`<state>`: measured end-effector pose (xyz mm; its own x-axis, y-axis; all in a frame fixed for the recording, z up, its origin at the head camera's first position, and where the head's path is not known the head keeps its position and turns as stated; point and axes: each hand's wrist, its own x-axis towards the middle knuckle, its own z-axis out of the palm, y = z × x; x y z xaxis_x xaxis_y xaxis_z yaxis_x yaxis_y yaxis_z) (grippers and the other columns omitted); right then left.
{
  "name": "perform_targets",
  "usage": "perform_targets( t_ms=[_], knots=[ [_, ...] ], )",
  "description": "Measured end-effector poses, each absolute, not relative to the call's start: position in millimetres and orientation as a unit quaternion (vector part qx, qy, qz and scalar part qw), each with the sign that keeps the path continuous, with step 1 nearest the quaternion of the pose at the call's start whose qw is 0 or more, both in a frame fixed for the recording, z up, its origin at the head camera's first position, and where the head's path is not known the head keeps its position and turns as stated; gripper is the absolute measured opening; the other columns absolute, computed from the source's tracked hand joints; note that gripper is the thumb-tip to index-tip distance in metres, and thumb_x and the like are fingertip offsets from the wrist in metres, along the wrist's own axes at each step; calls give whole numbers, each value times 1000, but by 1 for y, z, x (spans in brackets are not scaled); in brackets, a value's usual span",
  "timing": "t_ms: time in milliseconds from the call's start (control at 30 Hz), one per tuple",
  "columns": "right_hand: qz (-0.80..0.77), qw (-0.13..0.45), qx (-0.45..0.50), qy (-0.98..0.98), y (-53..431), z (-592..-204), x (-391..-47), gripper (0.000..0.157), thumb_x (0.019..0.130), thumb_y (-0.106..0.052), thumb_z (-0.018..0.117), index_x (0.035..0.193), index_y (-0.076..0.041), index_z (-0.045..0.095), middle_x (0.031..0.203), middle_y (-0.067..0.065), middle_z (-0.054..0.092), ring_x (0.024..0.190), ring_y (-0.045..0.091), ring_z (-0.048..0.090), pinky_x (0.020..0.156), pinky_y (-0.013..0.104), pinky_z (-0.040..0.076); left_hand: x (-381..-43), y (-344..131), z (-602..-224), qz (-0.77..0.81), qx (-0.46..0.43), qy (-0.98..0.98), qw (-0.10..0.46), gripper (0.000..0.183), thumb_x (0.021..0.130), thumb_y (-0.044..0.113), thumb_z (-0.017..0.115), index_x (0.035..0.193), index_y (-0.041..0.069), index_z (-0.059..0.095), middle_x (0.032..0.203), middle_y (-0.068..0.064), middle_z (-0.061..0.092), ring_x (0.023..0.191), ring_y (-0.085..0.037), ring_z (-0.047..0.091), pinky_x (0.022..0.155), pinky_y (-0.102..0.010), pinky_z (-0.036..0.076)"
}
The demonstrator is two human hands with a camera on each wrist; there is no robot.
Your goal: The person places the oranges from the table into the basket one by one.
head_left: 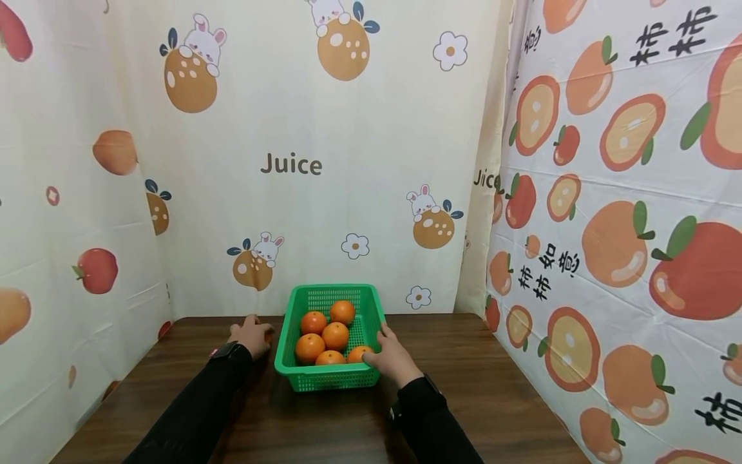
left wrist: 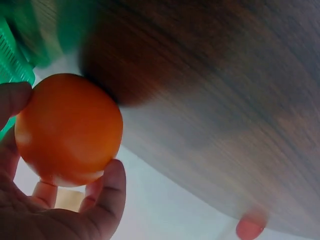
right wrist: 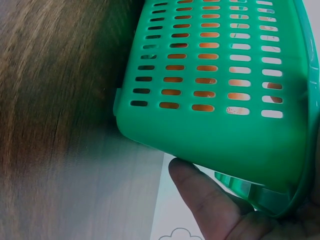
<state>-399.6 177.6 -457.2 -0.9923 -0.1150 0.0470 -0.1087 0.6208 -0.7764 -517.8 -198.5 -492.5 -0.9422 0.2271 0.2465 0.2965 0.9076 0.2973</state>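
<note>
On the table left of the green plastic basket (head_left: 336,379), my left hand (head_left: 253,336) grips an orange (left wrist: 70,129), thumb on one side and fingertips round the other. The fruit is close over the wood, mostly covered by the hand in the head view. Several oranges (head_left: 335,336) lie inside the basket, toward its left and front. My right hand (head_left: 394,356) holds the basket's right rim, thumb over the edge and fingers along the outside. In the right wrist view, one finger (right wrist: 197,192) lies by the corner of the slotted wall.
The brown wooden table (head_left: 464,380) extends in front of and beside the basket. A cream curtain with printed fruit (head_left: 359,161) hangs behind it, and further printed sheets (head_left: 626,245) flank both sides.
</note>
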Motion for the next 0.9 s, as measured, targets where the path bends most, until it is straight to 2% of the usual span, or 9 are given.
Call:
perform_targets(
  t_ms=[100,200,333,467,667,900],
  knots=[
    [-432,3,-63,900,177,-458,-400,77,104,-29,69,164,3,33,180,12,12,160,48,26,123,63,34,-521,-203,-495,-165,-137,-972,96,35,90,17,78,125,13,76,122,-24,53,92,-45,47,72,-52,47],
    [-432,3,-63,899,176,-459,-401,76,104,-29,68,164,3,33,180,12,12,160,47,26,123,63,35,-522,-207,-495,-167,-151,-971,77,34,87,20,78,120,13,76,115,-23,56,91,-41,51,73,-54,46],
    [-428,2,-63,902,175,-462,-400,76,103,-29,69,164,3,34,180,12,13,160,47,28,122,63,36,-516,-211,-494,-195,-169,-966,21,34,80,23,83,110,12,71,103,-18,61,87,-31,56,74,-50,48],
    [-424,-2,-63,903,174,-464,-399,77,102,-29,69,163,4,36,180,14,15,159,48,28,122,63,36,-505,-213,-496,-216,-161,-963,-14,35,78,23,85,108,14,70,102,-14,63,85,-28,57,74,-45,50],
    [-424,-5,-69,903,174,-463,-398,78,101,-28,70,162,6,35,180,14,14,159,46,30,121,59,38,-492,-212,-497,-203,-148,-968,-10,36,81,25,86,112,21,69,103,-10,63,85,-25,57,73,-41,49],
    [-428,-9,-64,901,179,-463,-398,78,100,-25,71,162,7,36,180,14,14,158,44,33,120,59,40,-467,-200,-491,-203,-167,-965,8,44,72,20,93,108,19,67,101,-12,58,83,-25,55,71,-39,46]
  ],
)
